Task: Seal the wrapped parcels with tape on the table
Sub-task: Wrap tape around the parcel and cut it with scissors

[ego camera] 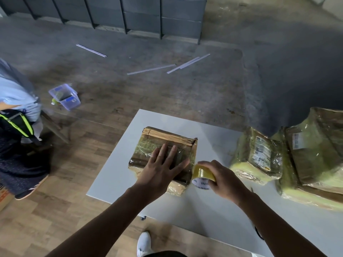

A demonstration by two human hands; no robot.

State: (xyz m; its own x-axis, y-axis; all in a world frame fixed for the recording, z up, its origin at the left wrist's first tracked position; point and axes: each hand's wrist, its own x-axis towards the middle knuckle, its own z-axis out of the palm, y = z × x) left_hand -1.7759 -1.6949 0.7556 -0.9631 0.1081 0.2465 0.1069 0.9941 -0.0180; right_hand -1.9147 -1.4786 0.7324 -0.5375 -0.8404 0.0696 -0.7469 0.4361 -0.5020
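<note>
Three wrapped parcels lay on the white surface (204,219). The centre parcel (146,147) was being worked on, while the labelled parcel (258,154) and the far-right parcel (313,151) sat side by side at the right edge of the frame. The left hand (163,169) lay flat on the centre parcel, fingers straight and spread, pressing the plastic wrap down. The right hand (225,180) was curled round the tape roll (203,174), just beside the parcel's right edge and low over the surface. A strip possibly ran from the roll onto the parcel top, though glare on the clear film made that hard to confirm.

The step looked like laying a band of tape across the top. Done well, it called for the flat hand to pin the free end and then smooth toward the roll, so that no crease or air was trapped in the wrinkled wrap. The roll was best drawn low and taut, square to the parcel's edge, then carried over the right side and down to catch the loose film there. Too hard a pull risked sliding the parcel on the smooth surface, and the left palm's weight was the guard against that.
</note>
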